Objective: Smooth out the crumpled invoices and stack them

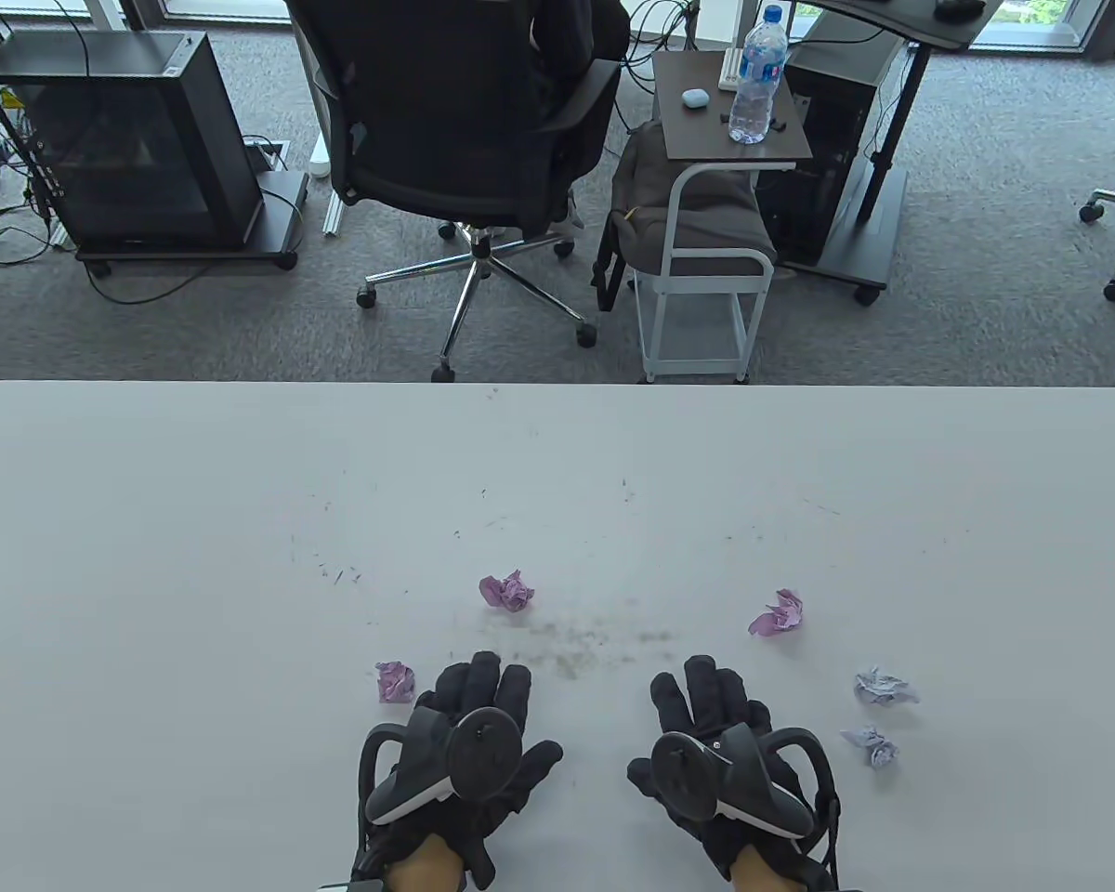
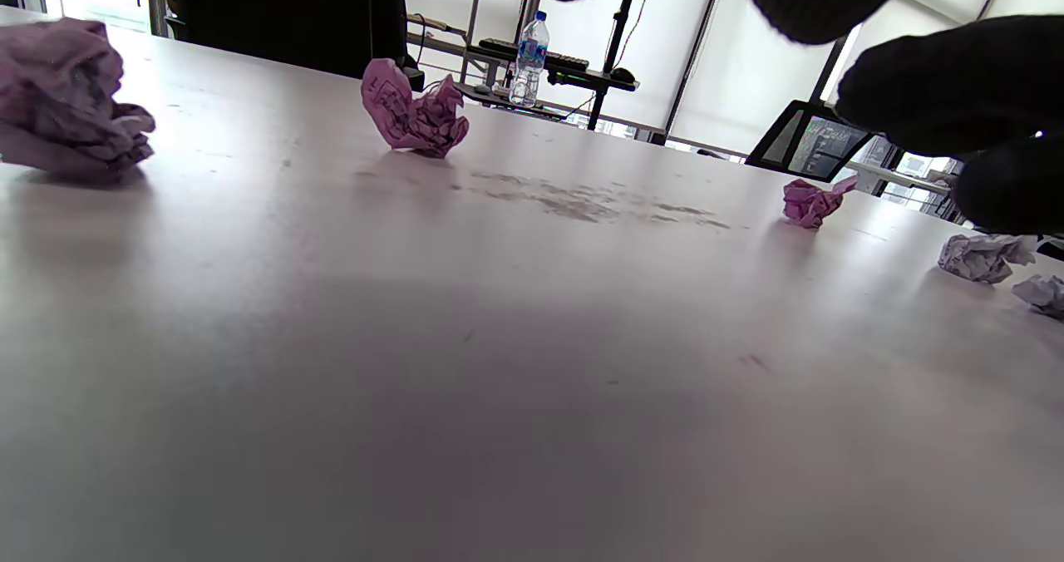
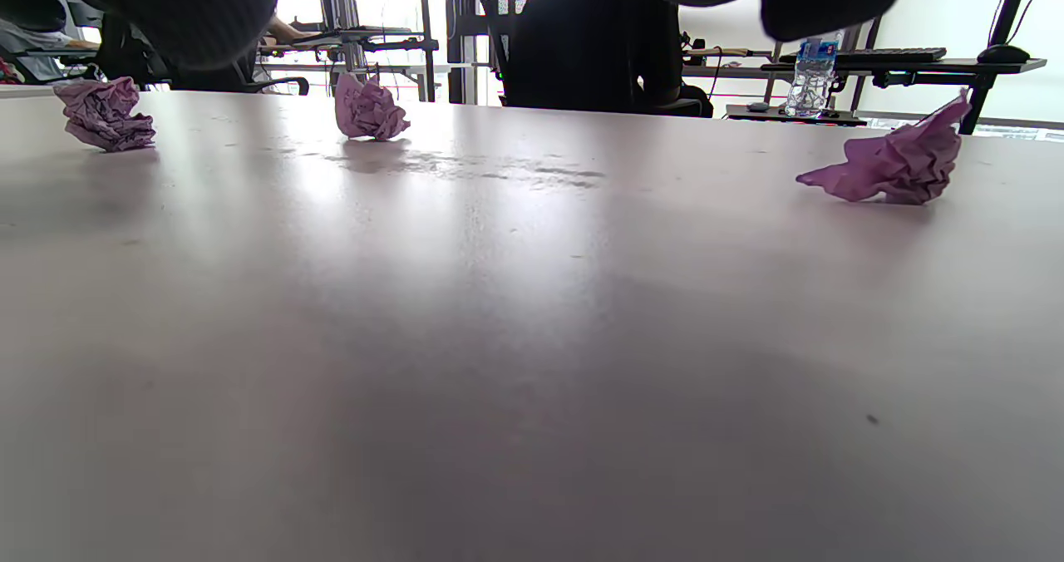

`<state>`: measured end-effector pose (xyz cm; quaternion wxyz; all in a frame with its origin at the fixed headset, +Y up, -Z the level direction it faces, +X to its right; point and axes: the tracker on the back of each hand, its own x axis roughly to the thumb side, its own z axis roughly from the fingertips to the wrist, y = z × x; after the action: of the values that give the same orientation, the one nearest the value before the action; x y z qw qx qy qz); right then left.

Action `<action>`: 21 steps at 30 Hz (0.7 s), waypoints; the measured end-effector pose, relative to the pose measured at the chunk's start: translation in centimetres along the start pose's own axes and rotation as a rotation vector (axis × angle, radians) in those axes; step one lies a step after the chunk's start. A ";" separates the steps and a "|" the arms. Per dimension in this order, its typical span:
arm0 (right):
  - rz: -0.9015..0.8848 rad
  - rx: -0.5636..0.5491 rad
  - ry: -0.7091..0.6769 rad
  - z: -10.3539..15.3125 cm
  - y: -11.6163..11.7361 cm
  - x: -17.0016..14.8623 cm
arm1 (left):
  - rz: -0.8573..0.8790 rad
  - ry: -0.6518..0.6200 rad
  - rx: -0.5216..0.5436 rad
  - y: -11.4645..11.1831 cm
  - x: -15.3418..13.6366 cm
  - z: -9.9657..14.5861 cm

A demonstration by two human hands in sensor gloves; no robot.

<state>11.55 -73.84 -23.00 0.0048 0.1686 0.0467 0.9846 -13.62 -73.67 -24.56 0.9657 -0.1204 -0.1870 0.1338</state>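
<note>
Several crumpled invoices lie on the white table. A pink ball sits just left of my left hand; it also shows in the left wrist view and the right wrist view. A second pink ball lies ahead of that hand. A third pink ball lies ahead and right of my right hand. Two white balls lie right of it. Both hands lie flat, fingers extended, holding nothing.
Dark smudges mark the table between the hands and the far pink balls. Beyond the table's far edge stand an office chair, a small side cart with a water bottle, and a computer case.
</note>
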 end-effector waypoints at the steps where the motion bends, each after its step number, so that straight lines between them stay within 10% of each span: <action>1: -0.011 0.002 -0.003 0.0 0.0 0.0 | 0.054 0.002 -0.021 0.1 -0.5 0.0; 9: -0.155 0.052 -0.036 -0.4 0.3 -0.2 | 0.255 0.254 0.129 0.0 -7.9 1.2; 21: -0.217 0.073 -0.062 -0.3 0.0 -0.4 | 0.130 0.327 -0.122 -2.7 -8.3 -0.3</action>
<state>11.86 -73.91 -23.44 0.1065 0.1930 0.1003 0.9702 -20.36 -78.75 -26.77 0.9636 -0.2105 -0.0272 0.1628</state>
